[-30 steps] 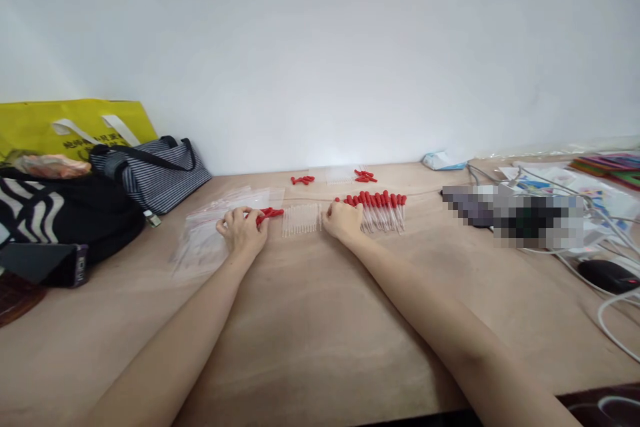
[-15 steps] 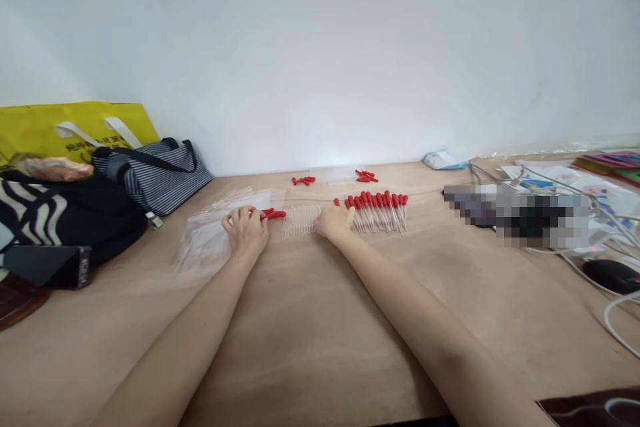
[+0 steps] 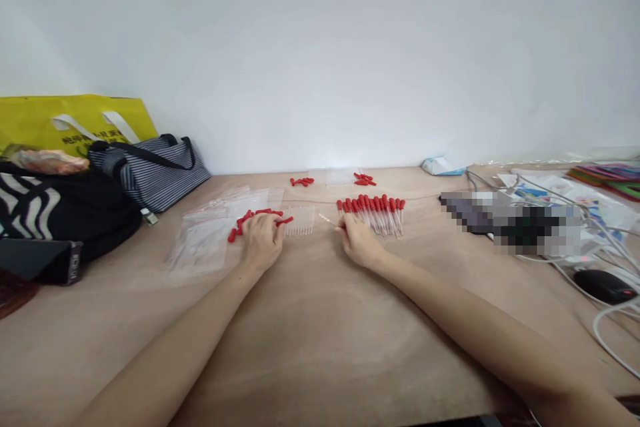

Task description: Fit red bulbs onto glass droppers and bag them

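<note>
My left hand [image 3: 263,241] is closed at the left, thumb and finger pinching a red rubber bulb [image 3: 285,221] that points right. More red rubber bulbs [image 3: 233,234] lie around and behind its fingers. In my right hand [image 3: 361,241] a thin clear glass dropper tube [image 3: 327,219] is pinched, its free end pointing left. Between the hands lies a row of bare glass tubes [image 3: 300,221]. Just beyond the right hand, several droppers with red bulbs [image 3: 376,203] lie side by side, bulbs toward the wall.
Clear zip bags [image 3: 197,240] lie left of the bulbs. Near the wall are loose red bulbs [image 3: 302,181] and more tubes [image 3: 340,177]. A striped bag [image 3: 155,170] and a black bag [image 3: 75,213] stand left. Cables, a mouse [image 3: 605,285] and a tissue pack [image 3: 443,166] are right.
My right hand has drawn back rightward from the row of bare tubes, with one tube now in its fingers. My left hand has shifted slightly right and nearer, now pinching a red bulb.
</note>
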Tool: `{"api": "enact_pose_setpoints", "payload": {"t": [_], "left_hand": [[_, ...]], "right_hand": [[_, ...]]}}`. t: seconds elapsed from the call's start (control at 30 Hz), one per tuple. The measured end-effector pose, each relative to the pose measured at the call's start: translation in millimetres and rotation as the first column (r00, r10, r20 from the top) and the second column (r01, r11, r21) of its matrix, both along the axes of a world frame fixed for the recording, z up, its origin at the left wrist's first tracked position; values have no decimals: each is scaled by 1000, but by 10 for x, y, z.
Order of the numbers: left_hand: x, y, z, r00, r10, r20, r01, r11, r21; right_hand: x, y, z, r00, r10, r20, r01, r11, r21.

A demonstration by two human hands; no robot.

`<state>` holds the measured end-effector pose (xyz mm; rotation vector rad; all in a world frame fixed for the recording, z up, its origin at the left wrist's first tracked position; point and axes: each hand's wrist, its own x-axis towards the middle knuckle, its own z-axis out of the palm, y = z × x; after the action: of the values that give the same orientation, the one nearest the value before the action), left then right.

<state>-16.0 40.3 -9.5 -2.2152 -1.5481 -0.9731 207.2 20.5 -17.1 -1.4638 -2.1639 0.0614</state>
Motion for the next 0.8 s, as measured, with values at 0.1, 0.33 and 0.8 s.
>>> {"api": "enact_pose_setpoints", "payload": {"t": [0.1, 0.33, 0.8], "left_hand": [[201, -173, -12, 970, -242, -11, 238, 961, -140], [404, -369, -53, 869, -493, -26, 467, 838, -282], [442, -296, -106, 882, -470, 38, 462, 845, -269]], "right_hand": [[279, -178, -123, 986, 156, -50, -149, 980, 130], [484, -310, -145, 979, 200, 31, -203, 966, 160], [358, -341, -158, 970, 231, -72, -217, 963, 156]]}}
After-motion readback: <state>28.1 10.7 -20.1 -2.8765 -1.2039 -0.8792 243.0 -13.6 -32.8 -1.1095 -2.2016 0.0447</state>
